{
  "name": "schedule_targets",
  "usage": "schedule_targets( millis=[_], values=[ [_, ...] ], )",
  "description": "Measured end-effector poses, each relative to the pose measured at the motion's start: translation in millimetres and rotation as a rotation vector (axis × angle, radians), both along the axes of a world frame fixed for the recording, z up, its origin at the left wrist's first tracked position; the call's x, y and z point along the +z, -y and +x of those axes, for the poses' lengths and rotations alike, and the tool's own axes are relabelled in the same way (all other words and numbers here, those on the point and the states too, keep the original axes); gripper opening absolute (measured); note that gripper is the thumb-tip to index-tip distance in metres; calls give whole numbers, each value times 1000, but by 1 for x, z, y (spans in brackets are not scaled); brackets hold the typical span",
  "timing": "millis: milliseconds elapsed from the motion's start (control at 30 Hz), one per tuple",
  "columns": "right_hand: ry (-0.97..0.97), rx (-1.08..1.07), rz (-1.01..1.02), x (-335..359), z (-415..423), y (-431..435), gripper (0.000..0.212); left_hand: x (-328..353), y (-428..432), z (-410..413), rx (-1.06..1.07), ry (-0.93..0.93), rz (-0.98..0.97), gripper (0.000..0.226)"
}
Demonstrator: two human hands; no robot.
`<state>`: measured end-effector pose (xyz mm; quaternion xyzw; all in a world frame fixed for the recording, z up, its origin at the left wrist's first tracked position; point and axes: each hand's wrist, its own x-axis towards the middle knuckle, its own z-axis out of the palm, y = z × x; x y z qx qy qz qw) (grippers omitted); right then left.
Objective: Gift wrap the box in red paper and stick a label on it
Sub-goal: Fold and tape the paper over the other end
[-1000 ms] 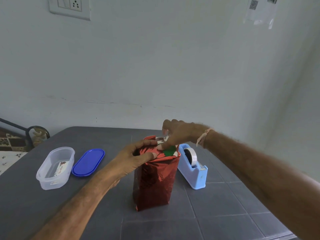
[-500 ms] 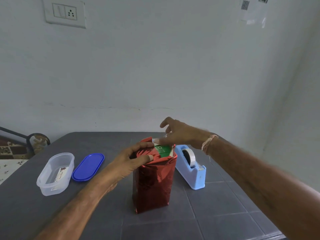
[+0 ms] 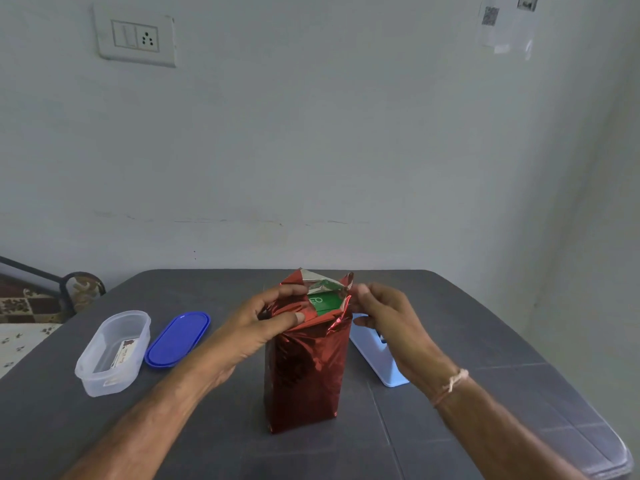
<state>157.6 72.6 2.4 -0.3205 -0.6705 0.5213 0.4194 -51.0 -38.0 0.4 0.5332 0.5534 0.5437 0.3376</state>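
A tall box wrapped in shiny red paper [image 3: 304, 372] stands upright on the dark grey table [image 3: 485, 341]. Its top is open: loose red flaps with silvery insides stand up around the box's green top [image 3: 323, 303]. My left hand [image 3: 266, 317] grips the left flaps, thumb pressed on the front fold and fingers over the upper edge. At the top right corner, my right hand [image 3: 384, 313] pinches the right flap. A label card [image 3: 125, 349] lies inside a clear tub at the left.
The clear plastic tub [image 3: 112, 353] and its blue oval lid [image 3: 178, 339] lie left of the box. A light blue tape dispenser [image 3: 377, 358] sits right of the box, partly behind my right hand. A chair back [image 3: 74, 285] stands past the table's left edge.
My right hand has come back from over the far side of the top to the right flap. The top flaps have sprung open and show more of the green box. Left hand stays.
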Motion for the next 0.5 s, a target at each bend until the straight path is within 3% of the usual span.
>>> schedule_targets(
  millis=[133,300,500],
  values=[
    [-12,71,67,-3,0,6,21,7,-2,0,-3,67,22,37],
    [-44,118,100,-4,-1,7,20,19,-19,-2,171,18,108,42],
    [-20,158,137,-4,4,5,22,39,-51,-12,184,-502,124,14]
  ],
)
